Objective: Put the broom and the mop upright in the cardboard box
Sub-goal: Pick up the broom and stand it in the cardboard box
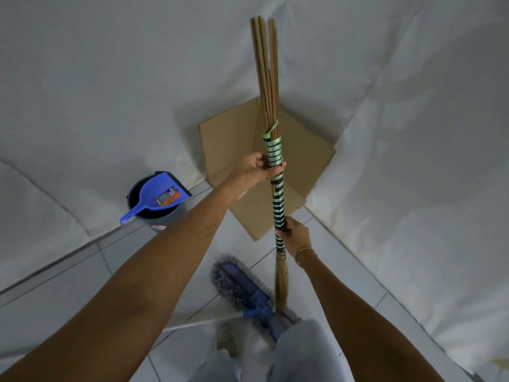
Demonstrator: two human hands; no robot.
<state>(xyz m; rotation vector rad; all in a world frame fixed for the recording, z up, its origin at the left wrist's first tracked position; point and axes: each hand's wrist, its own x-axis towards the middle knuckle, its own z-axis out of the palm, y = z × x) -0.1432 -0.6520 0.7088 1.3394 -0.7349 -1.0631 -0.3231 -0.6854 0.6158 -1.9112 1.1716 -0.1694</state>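
Holding the broom (pixel 275 166) with both hands, the person keeps it close to vertical in front of the body. The left hand (pixel 254 169) is closed around the upper part of the green-and-black wrapped section, fingers curled on the binding. The right hand (pixel 296 235) is closed around the lower part of the same wrapped section, just above the point where the straw bristles begin. The bristle end points down toward the floor beside the person's legs; the bundle of bare wooden sticks points up, away from the camera.

The cardboard box (pixel 237 139) stands in the corner behind the broom, against white sheeting (pixel 110 78) that covers the walls. Its flaps are spread open. The broom is in front of the box and not inside it.

The mop (pixel 242 288) lies on the tiled floor (pixel 170 271) near the person's feet, with its blue head and grey fringe facing up and its pale pole running off to the left. It is apart from the box.

1 dark bucket (pixel 170 213) stands left of the box, with 1 blue dustpan (pixel 157 197) resting inside it, handle protruding over the rim.
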